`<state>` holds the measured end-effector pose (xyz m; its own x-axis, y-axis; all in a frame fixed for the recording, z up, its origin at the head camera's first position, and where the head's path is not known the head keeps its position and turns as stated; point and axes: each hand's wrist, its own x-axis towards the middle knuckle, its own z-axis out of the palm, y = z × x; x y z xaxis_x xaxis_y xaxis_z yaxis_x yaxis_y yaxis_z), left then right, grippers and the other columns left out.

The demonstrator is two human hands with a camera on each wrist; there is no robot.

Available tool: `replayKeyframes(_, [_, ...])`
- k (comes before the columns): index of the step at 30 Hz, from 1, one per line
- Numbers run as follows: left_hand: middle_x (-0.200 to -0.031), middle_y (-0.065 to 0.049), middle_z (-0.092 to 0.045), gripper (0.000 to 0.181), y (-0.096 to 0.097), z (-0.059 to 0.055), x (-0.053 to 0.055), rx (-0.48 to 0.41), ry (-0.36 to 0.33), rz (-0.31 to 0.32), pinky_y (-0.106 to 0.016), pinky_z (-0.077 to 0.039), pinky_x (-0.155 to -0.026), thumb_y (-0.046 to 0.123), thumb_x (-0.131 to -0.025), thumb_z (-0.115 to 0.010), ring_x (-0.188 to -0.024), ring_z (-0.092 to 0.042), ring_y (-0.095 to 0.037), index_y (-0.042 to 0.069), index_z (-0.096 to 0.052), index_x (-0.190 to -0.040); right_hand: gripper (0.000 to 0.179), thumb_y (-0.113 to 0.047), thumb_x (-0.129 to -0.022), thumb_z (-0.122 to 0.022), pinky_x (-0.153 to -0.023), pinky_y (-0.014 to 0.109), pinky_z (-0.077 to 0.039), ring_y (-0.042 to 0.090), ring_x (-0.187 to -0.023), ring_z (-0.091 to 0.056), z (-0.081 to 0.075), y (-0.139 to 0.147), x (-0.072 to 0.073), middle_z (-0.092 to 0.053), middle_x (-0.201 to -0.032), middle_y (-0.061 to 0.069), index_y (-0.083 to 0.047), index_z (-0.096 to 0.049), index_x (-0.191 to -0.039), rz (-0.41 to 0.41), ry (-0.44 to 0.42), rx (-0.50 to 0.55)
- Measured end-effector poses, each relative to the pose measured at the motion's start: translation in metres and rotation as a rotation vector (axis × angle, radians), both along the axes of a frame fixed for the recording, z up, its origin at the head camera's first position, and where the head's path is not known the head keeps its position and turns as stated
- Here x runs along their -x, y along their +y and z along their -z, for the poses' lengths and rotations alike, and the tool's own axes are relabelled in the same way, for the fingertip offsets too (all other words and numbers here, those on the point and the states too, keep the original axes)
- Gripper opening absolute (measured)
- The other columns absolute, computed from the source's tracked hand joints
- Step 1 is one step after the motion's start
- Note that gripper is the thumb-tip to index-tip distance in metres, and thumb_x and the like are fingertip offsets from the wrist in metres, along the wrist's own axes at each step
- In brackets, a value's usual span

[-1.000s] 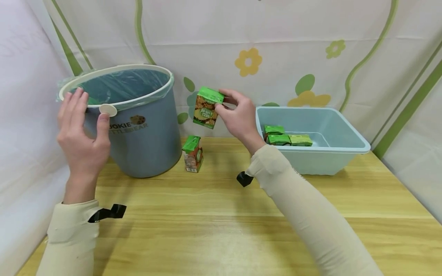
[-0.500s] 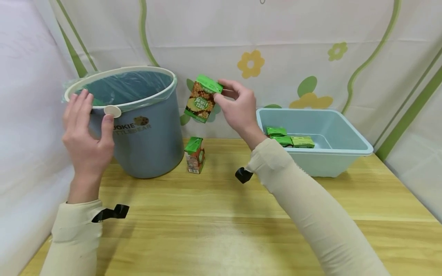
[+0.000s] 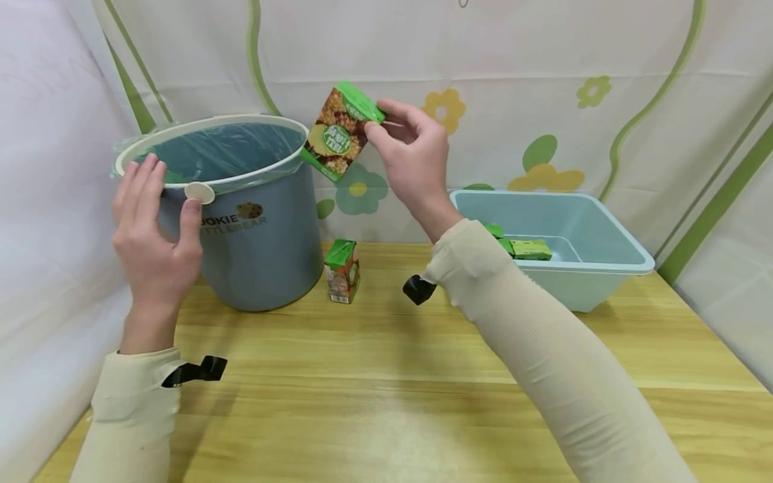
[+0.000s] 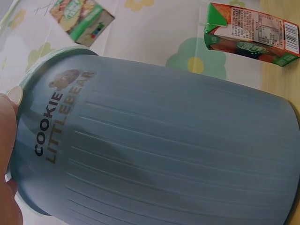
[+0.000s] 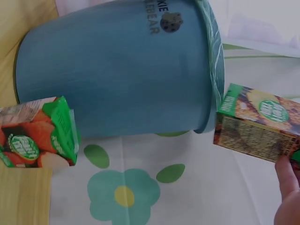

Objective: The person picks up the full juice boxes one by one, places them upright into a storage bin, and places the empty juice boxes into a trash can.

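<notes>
My right hand [image 3: 417, 154] pinches the green top end of a small drink carton [image 3: 338, 131] printed with grains. The carton tilts in the air, its lower corner close to the right rim of a blue bin [image 3: 266, 248]. In the right wrist view, this carton [image 5: 258, 122] appears beside the bin's lined edge. My left hand [image 3: 153, 241] lies against the bin's front left rim with straight fingers, the thumb by a round white tab [image 3: 200, 192]. A second, red-and-green carton [image 3: 342, 272] stands upright on the table, right of the bin.
A pale blue tub [image 3: 604, 268] at the right holds several green-topped cartons [image 3: 530, 249]. Clear plastic lines the bin, and something green shows inside it. A white curtain with printed flowers hangs behind the wooden table [image 3: 338, 402].
My right hand has raised the carton and moved it left, tilting it further, toward the bin's rim. My left hand stays at the rim; the standing carton has not moved.
</notes>
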<state>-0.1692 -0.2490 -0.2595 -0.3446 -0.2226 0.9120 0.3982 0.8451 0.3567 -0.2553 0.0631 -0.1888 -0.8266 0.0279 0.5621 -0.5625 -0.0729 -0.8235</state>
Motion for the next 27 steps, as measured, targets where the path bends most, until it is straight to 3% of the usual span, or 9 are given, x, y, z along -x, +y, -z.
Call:
replayKeyframes(10, [-0.156,-0.005,-0.061,0.06,0.003,-0.001,0.002,-0.01,0.016,0.006,-0.036,-0.029,-0.132,0.045,-0.1,-0.064,-0.155,-0.044,-0.019,0.006,-0.065,-0.146,0.038,-0.01,-0.096,-0.078,-0.097,0.024,-0.061,0.018,-0.114,-0.075,-0.014,-0.015,0.0,-0.074,-0.131,0.013,-0.002,-0.073,-0.132,-0.024,0.02,0.194])
replayKeyframes(27, [-0.154,-0.007,-0.062,0.058,0.007,-0.005,0.0,-0.036,0.022,0.014,-0.034,-0.029,-0.132,0.04,-0.099,-0.064,-0.155,-0.045,-0.019,0.004,-0.066,-0.144,0.038,-0.008,-0.094,-0.08,-0.091,0.02,-0.061,0.011,-0.113,-0.076,-0.019,-0.052,-0.007,-0.075,-0.129,0.011,-0.003,-0.073,-0.131,-0.076,-0.038,0.199])
